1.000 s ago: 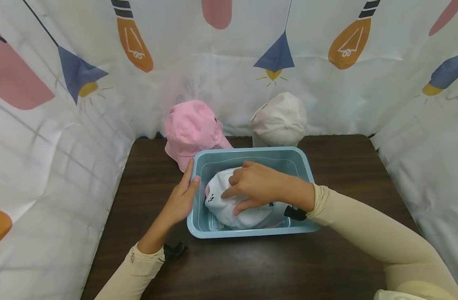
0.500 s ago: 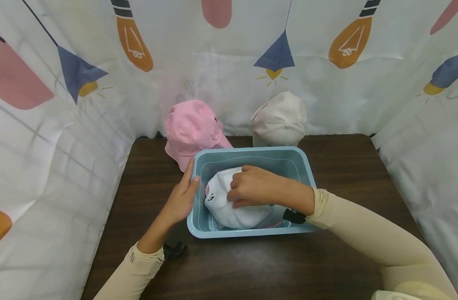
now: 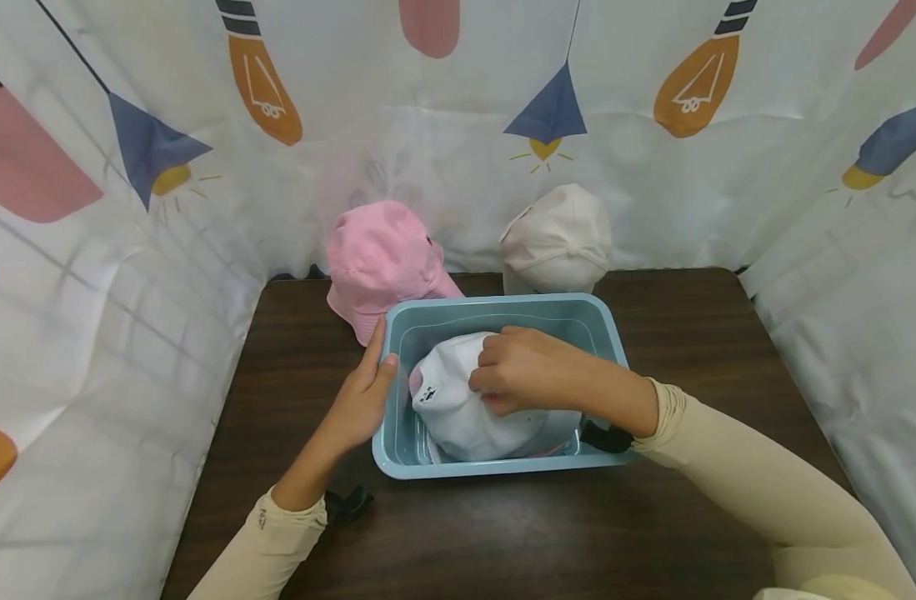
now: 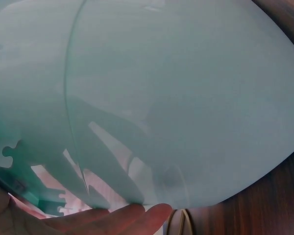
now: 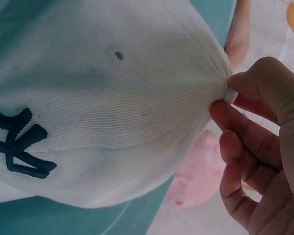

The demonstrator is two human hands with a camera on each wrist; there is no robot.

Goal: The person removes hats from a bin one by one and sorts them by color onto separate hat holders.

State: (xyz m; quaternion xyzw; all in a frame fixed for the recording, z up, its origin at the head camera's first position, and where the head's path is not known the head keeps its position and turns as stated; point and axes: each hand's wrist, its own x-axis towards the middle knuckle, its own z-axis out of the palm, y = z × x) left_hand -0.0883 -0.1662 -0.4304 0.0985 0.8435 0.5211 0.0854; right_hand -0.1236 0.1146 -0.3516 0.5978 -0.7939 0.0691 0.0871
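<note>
In the head view a white cap (image 3: 458,429) with a small dark emblem lies in a light blue plastic basin (image 3: 495,472). My right hand (image 3: 536,371) pinches the top of its crown. The right wrist view shows thumb and forefinger on the gathered cloth of the white cap (image 5: 112,103), which has a dark embroidered mark. Something pink peeks out at the white cap's left edge. My left hand (image 3: 357,404) grips the basin's left rim, thumb on the inner side. Seen in the left wrist view, its fingers (image 4: 132,218) lie against the outer wall.
A pink cap (image 3: 382,258) stands behind the basin's left corner. Behind its back rim sits a beige cap (image 3: 566,242). All rest on a dark wooden table (image 3: 465,542), with a white patterned curtain (image 3: 442,150) at the back and sides.
My right hand's spread fingers have come together on the white cap's crown. The hand has shifted slightly right, pulling the cloth up a little. My left hand stays on the rim.
</note>
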